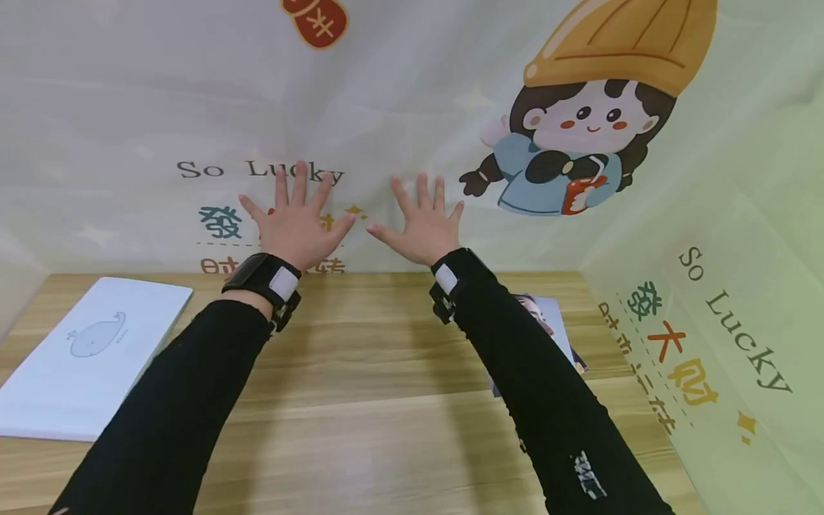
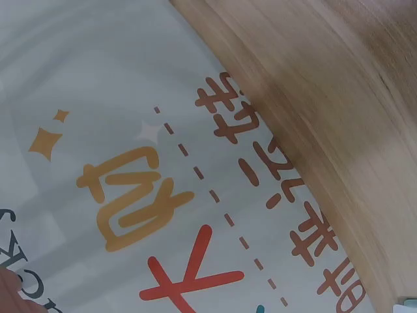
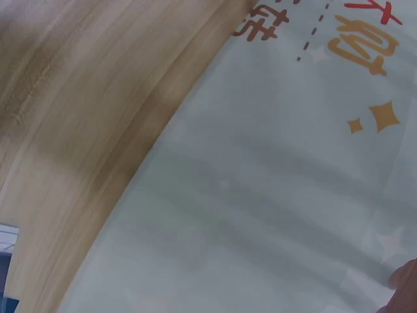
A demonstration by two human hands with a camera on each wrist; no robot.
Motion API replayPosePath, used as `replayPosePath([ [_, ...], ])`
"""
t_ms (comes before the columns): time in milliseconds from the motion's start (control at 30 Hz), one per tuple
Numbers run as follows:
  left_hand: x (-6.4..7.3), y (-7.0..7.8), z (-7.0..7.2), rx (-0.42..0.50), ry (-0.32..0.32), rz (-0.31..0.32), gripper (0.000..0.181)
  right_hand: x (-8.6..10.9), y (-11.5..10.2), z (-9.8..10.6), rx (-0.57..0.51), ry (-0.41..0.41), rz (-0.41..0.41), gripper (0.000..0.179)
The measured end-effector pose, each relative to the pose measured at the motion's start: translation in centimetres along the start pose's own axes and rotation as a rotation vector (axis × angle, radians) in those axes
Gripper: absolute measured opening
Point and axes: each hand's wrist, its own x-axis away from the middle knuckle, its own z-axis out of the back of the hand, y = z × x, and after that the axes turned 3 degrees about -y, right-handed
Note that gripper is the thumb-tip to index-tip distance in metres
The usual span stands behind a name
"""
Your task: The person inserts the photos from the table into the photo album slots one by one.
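Both arms reach forward over a wooden table (image 1: 360, 429) toward a pale printed cloth (image 1: 161, 93) hanging behind it. My left hand (image 1: 296, 229) has its fingers spread, overlapping the "So Lucky" lettering in the head view. To its right, my right hand (image 1: 425, 229) is spread the same way, thumb pointing toward the left one. Neither holds anything. In the left wrist view only some fingertips (image 2: 16, 297) show at the lower left edge, in front of the cloth (image 2: 58, 169). A bit of the right hand (image 3: 404, 287) appears at the lower right of its wrist view.
A white book (image 1: 135, 379) with a whale drawing lies at the table's left. Photo cards (image 1: 553, 322) lie at the right, partly hidden by the right sleeve. Another printed cloth side (image 1: 740, 250) rises along the right edge. Both wrists wear black straps with cameras.
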Motion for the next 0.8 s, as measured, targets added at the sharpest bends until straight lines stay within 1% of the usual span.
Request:
replayPosePath([
  [167, -0.2, -0.4, -0.6, 0.034, 0.041, -0.014, 0.079, 0.1, -0.4, -0.7, 0.011, 0.031, 0.012, 0.088],
  [300, 0.1, -0.8, -1.4, 0.058, 0.057, -0.035, 0.079, 0.5, -0.7, -1.6, 0.035, 0.055, 0.019, 0.087],
  [400, 0.6, -1.4, -2.4, 0.077, 0.053, -0.064, 0.078, 1.2, -1.1, -2.7, 0.009, 0.052, 0.026, 0.087],
  [500, 1.4, -2.2, -3.6, 0.104, 0.029, -0.078, 0.077, 1.9, -1.3, -4.2, -0.034, 0.03, 0.027, 0.088],
  [600, 2.5, -3.5, -4.8, 0.13, -0.012, -0.057, 0.078, 2.7, -1.3, -5.8, -0.058, -0.012, 0.024, 0.089],
  [667, 3.3, -4.7, -5.4, 0.132, -0.027, -0.034, 0.079, 3.2, -1.3, -6.9, -0.072, -0.037, 0.02, 0.088],
  [800, 4.8, -7.9, -6.8, 0.155, -0.046, 0.04, 0.082, 4.0, -1.2, -9.1, -0.087, -0.1, -0.002, 0.09],
])
